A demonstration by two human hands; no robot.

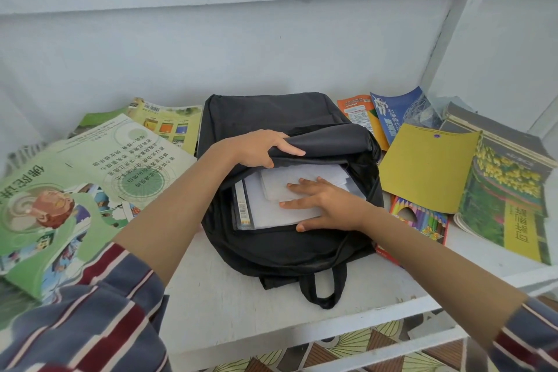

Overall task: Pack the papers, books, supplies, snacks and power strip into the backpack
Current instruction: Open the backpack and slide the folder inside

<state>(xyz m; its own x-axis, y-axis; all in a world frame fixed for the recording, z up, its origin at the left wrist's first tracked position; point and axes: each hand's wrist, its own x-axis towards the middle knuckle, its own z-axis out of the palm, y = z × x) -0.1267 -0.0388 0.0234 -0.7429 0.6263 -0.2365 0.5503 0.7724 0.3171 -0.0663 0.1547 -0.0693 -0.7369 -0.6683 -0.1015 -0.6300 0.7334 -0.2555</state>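
Note:
A black backpack (271, 113) lies flat on the white table (229, 305), its main opening facing me. My left hand (256, 148) grips the upper flap and holds it lifted. My right hand (320, 202) lies flat, fingers spread, on a stack of white papers (271, 208) inside the opening. A book spine with a barcode (244, 205) shows at the left edge of the stack. Green books (90, 166) lie to the left. A yellow envelope (422, 169), a coloured pencil box (422, 220), an orange snack packet (359, 112) and a blue book (395, 115) lie to the right.
A thick flower-covered book (507, 190) rests at the far right on other books. A pale wall stands right behind the table. A white frame post (447, 39) rises at the right rear. The patterned floor (347, 344) shows below the table's front edge.

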